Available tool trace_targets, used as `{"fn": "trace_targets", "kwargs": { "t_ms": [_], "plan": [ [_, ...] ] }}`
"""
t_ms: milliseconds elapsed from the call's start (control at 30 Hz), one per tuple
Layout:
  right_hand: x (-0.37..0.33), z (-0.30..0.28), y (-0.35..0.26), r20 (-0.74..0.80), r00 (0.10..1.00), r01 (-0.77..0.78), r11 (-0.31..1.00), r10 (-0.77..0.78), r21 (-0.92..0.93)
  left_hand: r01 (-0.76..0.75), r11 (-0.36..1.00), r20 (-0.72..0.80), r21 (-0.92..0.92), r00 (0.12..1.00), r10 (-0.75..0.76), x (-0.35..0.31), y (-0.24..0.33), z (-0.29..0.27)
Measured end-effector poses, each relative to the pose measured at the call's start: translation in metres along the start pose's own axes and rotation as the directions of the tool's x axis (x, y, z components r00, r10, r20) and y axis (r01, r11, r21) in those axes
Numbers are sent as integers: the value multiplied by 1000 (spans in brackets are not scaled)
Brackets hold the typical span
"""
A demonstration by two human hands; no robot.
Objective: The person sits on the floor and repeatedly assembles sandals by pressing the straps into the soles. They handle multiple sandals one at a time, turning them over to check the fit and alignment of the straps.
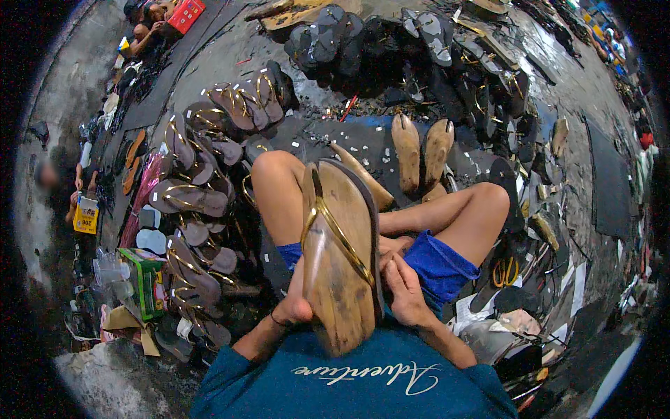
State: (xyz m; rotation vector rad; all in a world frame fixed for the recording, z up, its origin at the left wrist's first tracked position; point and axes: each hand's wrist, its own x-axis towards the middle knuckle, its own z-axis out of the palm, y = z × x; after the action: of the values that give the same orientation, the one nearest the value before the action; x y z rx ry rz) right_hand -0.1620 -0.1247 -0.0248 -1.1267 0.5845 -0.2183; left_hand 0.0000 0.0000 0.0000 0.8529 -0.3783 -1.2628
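A brown wooden shoe last [335, 279] stands up in front of my chest. A flip-flop's gold strap [346, 246] wraps across it, and the dark sole [375, 230] shows along its right edge. My left hand [297, 302] is closed at the last's lower left side, its fingers mostly hidden behind the wood. Close to the sole's right edge, my right hand [407, 290] has its thumb and fingers pressed together; whatever lies between them cannot be made out. Behind the last, my crossed bare legs [447, 220] are partly covered by blue shorts.
Flip-flops with gold straps [192, 197] pile up on my left, near a green box [143, 279]. Ahead lie two wooden lasts [407, 150] and dark soles [328, 42]. Yellow-handled scissors [505, 272] rest among scraps at right. Another person's hands hold a red box [185, 15].
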Motion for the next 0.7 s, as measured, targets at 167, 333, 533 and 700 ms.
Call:
{"fn": "trace_targets", "kwargs": {
  "t_ms": [167, 333, 533, 700],
  "plan": [
    [-6, 16, -20, 22, 1000, 11, 982, -16, 187, -110, 992, 127, -64, 985, 117, -17, -38, -24],
    [-25, 11, -7, 43, 997, -79, 973, 72, 215, -148, 979, -84, -138, 987, 138, -35, -33, -1],
    [-21, 4, -4, 153, 981, -157, 955, 121, 252, -103, 990, 15, -96, 994, 105, -33, -20, 4],
    [19, 4, 20, -173, 981, 95, 995, -87, 38, -145, 989, -59, 29, 987, 147, 8, -5, 17]
  ]
}}
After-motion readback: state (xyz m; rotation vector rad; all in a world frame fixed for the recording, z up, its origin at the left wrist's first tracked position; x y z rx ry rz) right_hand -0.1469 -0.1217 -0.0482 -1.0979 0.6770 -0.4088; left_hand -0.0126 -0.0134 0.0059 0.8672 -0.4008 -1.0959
